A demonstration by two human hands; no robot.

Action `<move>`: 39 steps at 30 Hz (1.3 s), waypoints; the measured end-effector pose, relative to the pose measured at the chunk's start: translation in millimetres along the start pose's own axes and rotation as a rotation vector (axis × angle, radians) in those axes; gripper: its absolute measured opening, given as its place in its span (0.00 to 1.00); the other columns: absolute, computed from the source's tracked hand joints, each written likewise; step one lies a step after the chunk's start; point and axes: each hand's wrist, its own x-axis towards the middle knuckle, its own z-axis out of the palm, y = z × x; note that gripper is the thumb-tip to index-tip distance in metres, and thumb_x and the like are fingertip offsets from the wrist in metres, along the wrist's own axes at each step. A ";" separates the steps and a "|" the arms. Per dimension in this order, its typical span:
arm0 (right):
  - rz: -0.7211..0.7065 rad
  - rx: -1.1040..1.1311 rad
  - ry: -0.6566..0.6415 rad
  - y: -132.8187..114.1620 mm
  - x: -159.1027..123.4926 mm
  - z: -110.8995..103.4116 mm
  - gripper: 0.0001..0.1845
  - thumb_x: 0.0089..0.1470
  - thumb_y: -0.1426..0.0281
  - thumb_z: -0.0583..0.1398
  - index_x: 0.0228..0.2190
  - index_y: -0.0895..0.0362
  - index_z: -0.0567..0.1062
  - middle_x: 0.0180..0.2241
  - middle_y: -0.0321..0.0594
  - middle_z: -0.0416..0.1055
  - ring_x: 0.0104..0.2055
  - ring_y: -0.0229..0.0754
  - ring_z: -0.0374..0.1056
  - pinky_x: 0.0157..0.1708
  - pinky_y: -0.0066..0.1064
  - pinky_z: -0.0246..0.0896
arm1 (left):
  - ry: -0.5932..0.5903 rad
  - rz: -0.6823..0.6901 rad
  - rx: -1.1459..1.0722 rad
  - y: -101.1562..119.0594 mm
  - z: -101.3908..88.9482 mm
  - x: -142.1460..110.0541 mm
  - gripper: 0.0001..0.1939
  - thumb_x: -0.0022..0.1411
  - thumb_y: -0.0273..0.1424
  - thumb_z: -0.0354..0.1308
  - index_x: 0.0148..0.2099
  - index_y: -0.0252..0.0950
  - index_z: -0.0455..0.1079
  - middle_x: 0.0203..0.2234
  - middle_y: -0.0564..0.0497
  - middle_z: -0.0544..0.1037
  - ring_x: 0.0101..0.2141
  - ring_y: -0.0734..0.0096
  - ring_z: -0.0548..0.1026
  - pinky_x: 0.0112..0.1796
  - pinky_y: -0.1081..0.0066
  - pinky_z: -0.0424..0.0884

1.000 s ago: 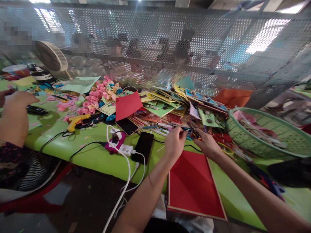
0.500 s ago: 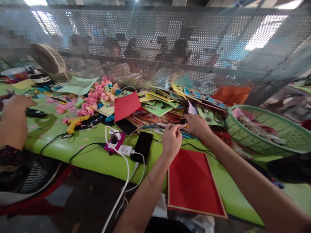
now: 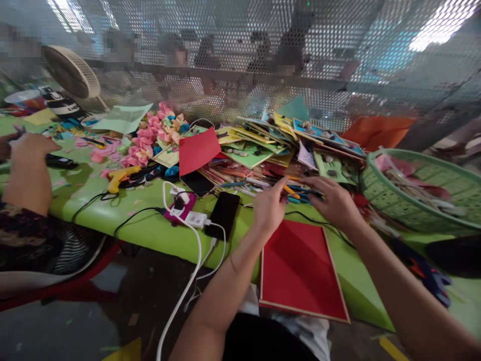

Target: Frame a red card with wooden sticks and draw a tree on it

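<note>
Drawn away from our left hand (image 3: 269, 206), our right hand (image 3: 335, 201) spreads open near pens (image 3: 290, 191) beyond the red board (image 3: 300, 268); we cannot tell whether our curled left grip holds anything. Apparently picking among pens; a fine pinch seems called for.

From my remote feed: table (image 3: 165, 241) top is smooth green, semi-glossy, prob. plastic sheeting. Red panel (image 3: 300, 281) looks matt, paper-like, w/ pale wood-like edging. Phone (image 3: 224, 214) is black, glossy, glass-like. Purple socket block (image 3: 187, 204) reads as shiny plastic; white cable (image 3: 200, 253) has smooth plastic-type sheath. I see basket (image 3: 391, 206) in green openwork plastic, glue gun (image 3: 119, 177) in smooth yellow plastic. Red sheet (image 3: 199, 152) = matt paper/card; orange sheet (image 3: 379, 133) paper-like, creased. Pink flowers (image 3: 145, 141): crumpled, paper vs. cloth unclear. Screen (image 3: 338, 30) = perforated metal, dull grey.
</note>
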 end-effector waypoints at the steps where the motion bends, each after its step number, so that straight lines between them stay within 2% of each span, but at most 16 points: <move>1: -0.048 -0.010 0.007 -6.2 -12.3 -4.7 0.21 0.63 0.72 0.56 0.55 0.52 0.78 0.53 0.46 0.79 0.56 0.53 0.74 0.56 0.45 0.67 | -0.048 0.012 0.005 1.2 0.9 -1.0 0.32 0.68 0.20 0.62 0.71 0.43 0.67 0.42 0.50 0.87 0.43 0.63 0.84 0.49 0.67 0.76; 5: -0.119 -0.152 0.025 -23.9 -50.5 -11.4 0.11 0.68 0.66 0.59 0.44 0.52 0.81 0.44 0.46 0.82 0.46 0.53 0.76 0.44 0.43 0.66 | -0.254 0.107 -0.088 7.3 8.8 -7.1 0.29 0.70 0.22 0.61 0.70 0.43 0.69 0.44 0.50 0.87 0.43 0.65 0.84 0.47 0.70 0.76; 9: -0.078 -0.178 0.016 -22.1 -69.5 -8.2 0.12 0.70 0.66 0.57 0.38 0.52 0.81 0.37 0.43 0.82 0.40 0.50 0.74 0.39 0.40 0.63 | -0.425 0.132 -0.231 10.5 11.2 -10.7 0.25 0.70 0.21 0.60 0.66 0.43 0.73 0.44 0.50 0.87 0.45 0.67 0.85 0.45 0.73 0.76; 11: -0.032 -0.127 0.008 -13.9 -75.7 -3.8 0.13 0.69 0.65 0.57 0.38 0.52 0.81 0.37 0.43 0.81 0.40 0.51 0.73 0.40 0.42 0.63 | -0.424 0.101 -0.229 8.7 3.5 -8.3 0.20 0.69 0.22 0.62 0.61 0.42 0.77 0.43 0.50 0.87 0.45 0.68 0.84 0.47 0.73 0.76; 14: 0.027 -0.019 0.004 2.7 -84.7 5.4 0.13 0.68 0.63 0.59 0.36 0.53 0.82 0.37 0.45 0.80 0.40 0.51 0.73 0.41 0.43 0.66 | -0.278 0.003 -0.086 2.9 -17.4 -1.6 0.08 0.69 0.26 0.65 0.49 0.40 0.81 0.42 0.51 0.87 0.41 0.69 0.84 0.46 0.72 0.75; 16: 0.038 0.032 0.001 12.4 -90.4 11.6 0.13 0.67 0.63 0.60 0.36 0.54 0.82 0.36 0.45 0.79 0.39 0.51 0.74 0.41 0.42 0.67 | -0.221 -0.060 -0.004 -1.2 -30.7 1.8 0.05 0.69 0.27 0.65 0.45 0.38 0.81 0.40 0.50 0.87 0.39 0.68 0.83 0.43 0.71 0.74; 18: 0.041 0.072 -0.015 18.6 -95.0 16.4 0.13 0.67 0.63 0.60 0.36 0.55 0.82 0.36 0.46 0.79 0.39 0.51 0.74 0.40 0.42 0.68 | -0.217 -0.104 0.059 -4.4 -38.6 3.2 0.03 0.69 0.27 0.65 0.43 0.38 0.81 0.38 0.49 0.86 0.38 0.67 0.82 0.42 0.70 0.73; 26: 0.034 0.127 -0.045 20.9 -99.3 23.3 0.13 0.68 0.63 0.59 0.36 0.55 0.81 0.36 0.46 0.80 0.38 0.52 0.74 0.40 0.41 0.67 | -0.328 -0.190 0.250 -9.8 -39.3 3.1 0.03 0.67 0.27 0.66 0.39 0.39 0.81 0.37 0.49 0.86 0.39 0.63 0.81 0.42 0.68 0.72; 31: 0.029 0.117 -0.036 21.1 -100.9 28.1 0.14 0.68 0.62 0.58 0.36 0.55 0.81 0.35 0.46 0.78 0.37 0.52 0.74 0.38 0.41 0.67 | -0.423 -0.180 0.304 -7.5 -40.5 2.9 0.03 0.66 0.28 0.66 0.39 0.40 0.82 0.36 0.50 0.86 0.39 0.63 0.81 0.43 0.68 0.72; 39: 0.078 0.131 -0.093 15.6 -96.9 29.2 0.13 0.66 0.65 0.59 0.34 0.54 0.82 0.35 0.48 0.80 0.38 0.52 0.73 0.40 0.42 0.66 | -0.527 -0.121 0.353 -9.4 -32.7 0.3 0.06 0.60 0.24 0.69 0.35 0.41 0.81 0.34 0.51 0.85 0.40 0.62 0.81 0.45 0.67 0.73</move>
